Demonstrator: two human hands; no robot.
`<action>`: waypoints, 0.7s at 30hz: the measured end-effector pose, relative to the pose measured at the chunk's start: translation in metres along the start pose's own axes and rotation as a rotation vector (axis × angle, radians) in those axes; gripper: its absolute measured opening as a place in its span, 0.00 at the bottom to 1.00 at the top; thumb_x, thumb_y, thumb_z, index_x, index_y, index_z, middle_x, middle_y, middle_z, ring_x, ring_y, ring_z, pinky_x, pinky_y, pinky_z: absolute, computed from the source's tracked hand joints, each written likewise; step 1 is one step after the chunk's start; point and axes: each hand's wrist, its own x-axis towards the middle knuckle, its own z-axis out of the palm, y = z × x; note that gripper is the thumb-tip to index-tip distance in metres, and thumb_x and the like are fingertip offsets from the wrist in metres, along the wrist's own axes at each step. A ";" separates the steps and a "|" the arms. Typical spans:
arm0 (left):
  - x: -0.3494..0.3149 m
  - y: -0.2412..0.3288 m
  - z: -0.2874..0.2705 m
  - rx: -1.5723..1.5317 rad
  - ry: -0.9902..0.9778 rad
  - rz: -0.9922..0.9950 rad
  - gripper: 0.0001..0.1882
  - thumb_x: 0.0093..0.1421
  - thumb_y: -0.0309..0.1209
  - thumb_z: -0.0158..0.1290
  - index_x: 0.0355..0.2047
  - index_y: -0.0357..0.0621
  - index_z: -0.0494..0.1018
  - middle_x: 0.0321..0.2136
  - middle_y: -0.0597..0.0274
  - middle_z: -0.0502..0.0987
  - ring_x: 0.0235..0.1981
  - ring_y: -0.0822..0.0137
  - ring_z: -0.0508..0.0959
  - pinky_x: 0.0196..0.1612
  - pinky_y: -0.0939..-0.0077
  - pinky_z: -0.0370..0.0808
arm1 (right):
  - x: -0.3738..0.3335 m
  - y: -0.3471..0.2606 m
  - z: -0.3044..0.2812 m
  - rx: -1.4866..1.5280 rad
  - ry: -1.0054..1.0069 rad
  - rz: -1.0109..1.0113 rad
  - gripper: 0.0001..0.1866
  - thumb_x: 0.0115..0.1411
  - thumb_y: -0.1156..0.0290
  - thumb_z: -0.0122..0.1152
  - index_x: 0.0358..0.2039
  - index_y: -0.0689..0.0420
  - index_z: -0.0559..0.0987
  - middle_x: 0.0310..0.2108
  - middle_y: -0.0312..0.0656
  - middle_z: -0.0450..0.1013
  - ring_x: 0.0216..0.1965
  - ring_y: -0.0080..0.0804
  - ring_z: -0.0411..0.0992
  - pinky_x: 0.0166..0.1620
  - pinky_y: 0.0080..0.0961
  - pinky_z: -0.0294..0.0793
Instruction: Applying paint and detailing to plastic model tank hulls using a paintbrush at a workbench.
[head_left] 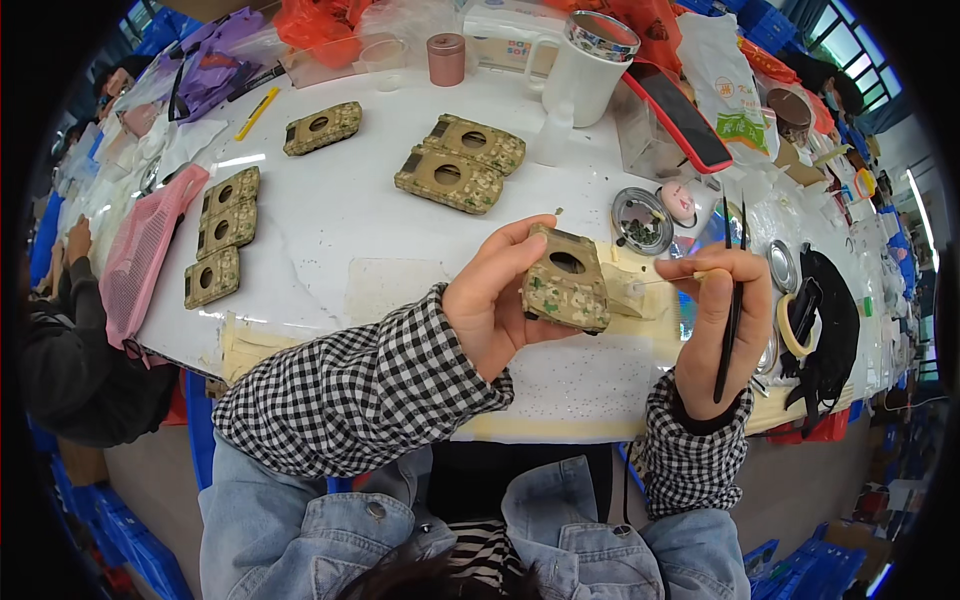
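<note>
My left hand (492,290) is closed around a camouflage-painted toy tank hull (575,297) with a round hole in its top, held above the table. My right hand (722,320) pinches a thin pale stick (655,284) between thumb and forefinger; its tip points toward the hull but stays apart from it. Black tweezers (733,335) are tucked in the same hand, points up. Beyond my hands lie two more hulls (450,180) side by side. Another hull (322,128) sits farther left, and three (222,230) form a column at the left.
A round tin (642,240) holds small dark green bits near my right hand. Behind stand a white mug (590,85), a red-cased phone (680,118) and a pink canister (446,60). A pink mesh bag (150,250) lies left, near another person's sleeve (85,320).
</note>
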 end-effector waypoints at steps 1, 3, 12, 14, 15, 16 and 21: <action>0.000 0.001 -0.001 -0.002 0.003 0.003 0.22 0.61 0.38 0.39 0.54 0.44 0.57 0.45 0.49 0.69 0.42 0.49 0.75 0.41 0.64 0.77 | 0.001 0.005 -0.007 -0.125 -0.019 -0.061 0.06 0.62 0.76 0.44 0.32 0.65 0.69 0.26 0.40 0.69 0.27 0.23 0.67 0.30 0.20 0.67; 0.000 0.001 -0.001 -0.011 0.011 0.017 0.22 0.61 0.38 0.40 0.54 0.44 0.57 0.45 0.49 0.69 0.42 0.48 0.75 0.41 0.64 0.78 | 0.000 0.007 -0.011 -0.345 -0.019 -0.103 0.02 0.57 0.79 0.52 0.29 0.65 0.71 0.25 0.42 0.68 0.26 0.29 0.67 0.29 0.24 0.65; 0.009 0.007 -0.010 -0.018 -0.005 0.114 0.21 0.62 0.38 0.38 0.53 0.41 0.58 0.43 0.47 0.70 0.40 0.50 0.76 0.38 0.68 0.79 | 0.000 0.019 -0.007 -0.615 -0.073 -0.266 0.05 0.49 0.82 0.58 0.28 0.63 0.72 0.25 0.46 0.67 0.28 0.42 0.68 0.32 0.30 0.67; 0.010 0.006 -0.010 -0.023 -0.004 0.120 0.21 0.62 0.38 0.38 0.53 0.41 0.57 0.43 0.47 0.70 0.40 0.50 0.76 0.37 0.68 0.80 | -0.001 0.019 -0.009 -0.600 -0.057 -0.257 0.05 0.49 0.82 0.58 0.28 0.63 0.72 0.25 0.46 0.67 0.28 0.42 0.68 0.32 0.30 0.67; 0.010 0.007 -0.010 -0.021 -0.001 0.127 0.21 0.62 0.38 0.38 0.53 0.40 0.57 0.43 0.47 0.70 0.40 0.50 0.76 0.37 0.68 0.80 | -0.001 0.019 -0.009 -0.591 -0.048 -0.251 0.05 0.49 0.82 0.58 0.28 0.63 0.72 0.25 0.46 0.67 0.28 0.42 0.68 0.32 0.31 0.67; 0.010 0.007 -0.011 -0.019 0.006 0.134 0.21 0.62 0.37 0.38 0.53 0.40 0.58 0.43 0.46 0.70 0.40 0.49 0.76 0.37 0.68 0.80 | -0.001 0.019 -0.009 -0.582 -0.039 -0.245 0.05 0.49 0.82 0.58 0.28 0.63 0.72 0.25 0.46 0.67 0.29 0.42 0.68 0.32 0.31 0.67; 0.013 0.009 -0.011 -0.048 -0.025 0.161 0.20 0.62 0.36 0.39 0.51 0.37 0.59 0.43 0.44 0.70 0.40 0.47 0.75 0.40 0.66 0.78 | -0.004 0.020 -0.012 -0.649 -0.193 -0.190 0.07 0.49 0.81 0.59 0.30 0.63 0.73 0.27 0.47 0.68 0.32 0.42 0.68 0.35 0.30 0.67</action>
